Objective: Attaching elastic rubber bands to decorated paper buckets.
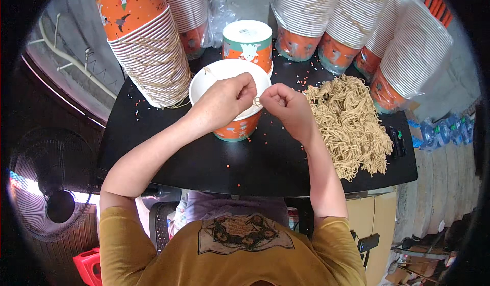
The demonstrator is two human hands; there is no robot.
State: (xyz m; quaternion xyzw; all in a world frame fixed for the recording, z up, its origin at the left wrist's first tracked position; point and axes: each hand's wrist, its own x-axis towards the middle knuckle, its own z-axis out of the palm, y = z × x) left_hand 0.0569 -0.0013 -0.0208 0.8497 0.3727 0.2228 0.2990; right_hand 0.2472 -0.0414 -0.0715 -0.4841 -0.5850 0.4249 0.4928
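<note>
An open orange paper cup (238, 129) with a white inside stands on the black table (204, 158). My left hand (224, 101) and my right hand (287, 107) meet above its right rim. Both pinch the same thin tan string (256, 102) between their fingertips. A big heap of tan strings (349, 125) lies just right of my right hand. Behind the open cup stands another cup (248, 43) upside down.
Stacks of nested orange-and-white paper cups (150, 51) lie at the back left, and more stacks in clear bags (367, 36) at the back right. Small orange specks dot the table. A black fan (48, 184) stands lower left, water bottles (441, 130) at the right.
</note>
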